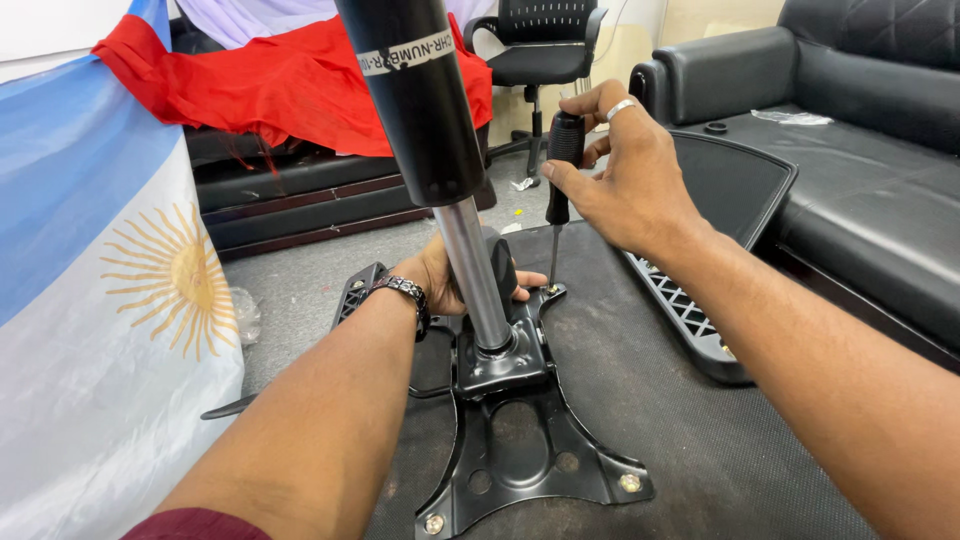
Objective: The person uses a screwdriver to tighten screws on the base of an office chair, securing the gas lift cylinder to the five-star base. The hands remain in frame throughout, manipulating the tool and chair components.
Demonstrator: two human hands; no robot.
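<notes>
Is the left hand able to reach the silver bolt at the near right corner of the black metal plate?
Probably yes. The left hand rests behind the chrome cylinder, and the silver bolt lies uncovered on the black metal plate, with nothing over it.

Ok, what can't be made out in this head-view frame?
- Screwdriver tip and the screw under it: too small to tell whether they are engaged.
- Left hand fingers: mostly hidden behind the gas cylinder.
- Cylinder top: cut off by the upper edge.
- Mounting plate near corner: cut off by the bottom edge.
</notes>
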